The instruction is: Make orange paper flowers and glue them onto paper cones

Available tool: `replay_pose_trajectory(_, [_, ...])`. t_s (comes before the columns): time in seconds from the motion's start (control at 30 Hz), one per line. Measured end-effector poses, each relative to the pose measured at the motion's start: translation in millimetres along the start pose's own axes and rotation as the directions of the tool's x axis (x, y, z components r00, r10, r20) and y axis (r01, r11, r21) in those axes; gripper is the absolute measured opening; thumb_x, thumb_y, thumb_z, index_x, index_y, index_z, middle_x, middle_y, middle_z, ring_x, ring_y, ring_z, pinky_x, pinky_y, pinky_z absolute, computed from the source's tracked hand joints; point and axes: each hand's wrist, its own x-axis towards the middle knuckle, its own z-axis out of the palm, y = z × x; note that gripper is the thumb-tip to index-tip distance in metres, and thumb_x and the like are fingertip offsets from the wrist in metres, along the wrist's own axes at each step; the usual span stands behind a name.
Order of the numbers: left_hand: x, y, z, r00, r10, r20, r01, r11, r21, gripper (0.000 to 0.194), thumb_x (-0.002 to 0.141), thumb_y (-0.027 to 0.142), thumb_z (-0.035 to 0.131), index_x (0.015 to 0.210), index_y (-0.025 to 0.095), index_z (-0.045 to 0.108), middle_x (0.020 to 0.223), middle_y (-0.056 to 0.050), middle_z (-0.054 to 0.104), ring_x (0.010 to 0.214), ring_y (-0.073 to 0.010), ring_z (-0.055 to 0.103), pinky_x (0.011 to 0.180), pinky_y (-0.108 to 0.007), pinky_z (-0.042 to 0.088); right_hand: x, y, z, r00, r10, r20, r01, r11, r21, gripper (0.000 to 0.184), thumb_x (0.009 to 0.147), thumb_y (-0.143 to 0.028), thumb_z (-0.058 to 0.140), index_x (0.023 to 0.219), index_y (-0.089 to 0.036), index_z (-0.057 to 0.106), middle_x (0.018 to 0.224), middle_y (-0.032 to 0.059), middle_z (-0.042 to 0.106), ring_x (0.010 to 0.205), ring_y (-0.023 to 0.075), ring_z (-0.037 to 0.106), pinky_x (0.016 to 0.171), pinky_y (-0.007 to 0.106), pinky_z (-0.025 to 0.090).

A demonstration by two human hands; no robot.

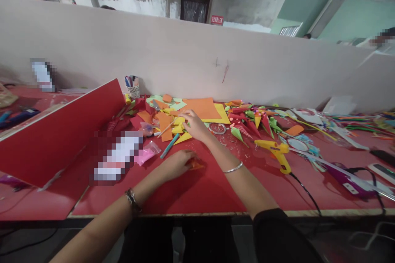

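My left hand [179,164] is low over the red table, its fingers curled closed on a small orange paper piece [196,165] that they partly hide. Farther forward, my right hand [194,124] reaches over the coloured paper, with finger and thumb pinched at the upper end of a thin pale stick [168,126]. Under the stick are an orange paper strip [166,129] and several yellow scraps [178,126]. A teal cutter-like tool [169,146] rests between my two hands, slanting. Behind my right hand are a large orange sheet [200,107] and a clear tape roll [217,128].
Small coloured paper cones [247,119] are heaped right of centre. A yellow glue gun [276,151] lies nearer, its black cord trailing over the table edge. A red board [68,131] stands at left, near a pink packet [147,154] and a pen cup [133,88]. A pale partition [173,53] runs behind.
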Motion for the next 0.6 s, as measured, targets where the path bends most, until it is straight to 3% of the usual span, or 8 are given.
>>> replay_pose_trajectory(0.1, [7,-10,-4.5,0.996,0.002,-0.087,-0.011,0.996,-0.093,0.023,0.076,0.010,0.039,0.089,0.016,0.058,0.088,-0.004,0.062,0.080,-0.0139,0.056,0.070,-0.024,0.042,-21,11,-10,0.998,0.060,-0.028,-0.057,0.993,0.106,0.025,0.080,-0.017,0.043,0.103,-0.017,0.054,0.096,0.0053,0.050,0.079,0.0119,0.051,0.075,0.024,0.041])
replay_pose_trajectory(0.2, [16,-19,-12.4,0.975,-0.066,-0.214,0.035,0.989,-0.147,0.020,0.079,0.018,0.041,0.091,0.017,0.057,0.088,-0.003,0.062,0.075,-0.0130,0.055,0.065,-0.023,0.042,-43,20,-21,0.986,0.162,-0.033,-0.151,0.962,0.227,0.021,0.081,-0.025,0.042,0.096,-0.017,0.054,0.090,0.0036,0.055,0.077,0.0118,0.051,0.070,0.024,0.041])
replay_pose_trajectory(0.33, [33,-31,-18.8,0.930,-0.140,-0.340,0.090,0.983,-0.160,0.020,0.078,0.021,0.044,0.093,0.018,0.058,0.082,-0.001,0.063,0.070,-0.0131,0.055,0.066,-0.025,0.042,-69,26,-28,0.945,0.306,0.116,-0.326,0.844,0.426,0.029,0.083,-0.036,0.037,0.103,-0.018,0.048,0.087,0.0017,0.053,0.060,0.0086,0.051,0.057,0.022,0.042])
replay_pose_trajectory(0.47, [44,-38,-13.7,0.860,-0.210,-0.466,0.127,0.971,-0.204,0.021,0.078,0.023,0.047,0.092,0.016,0.061,0.085,-0.003,0.065,0.077,-0.0151,0.057,0.072,-0.027,0.043,-83,23,-23,0.910,0.310,0.276,-0.411,0.765,0.496,0.038,0.081,-0.040,0.041,0.115,-0.022,0.037,0.102,0.0039,0.046,0.061,0.0070,0.055,0.058,0.021,0.043])
replay_pose_trajectory(0.6, [45,-39,-5.7,0.839,-0.233,-0.493,0.110,0.958,-0.266,0.024,0.079,0.021,0.046,0.096,0.016,0.061,0.086,-0.004,0.066,0.071,-0.0137,0.058,0.066,-0.025,0.045,-82,18,-10,0.923,0.275,0.270,-0.381,0.753,0.537,0.047,0.078,-0.039,0.048,0.119,-0.023,0.032,0.107,0.0055,0.046,0.068,0.0083,0.055,0.066,0.025,0.045])
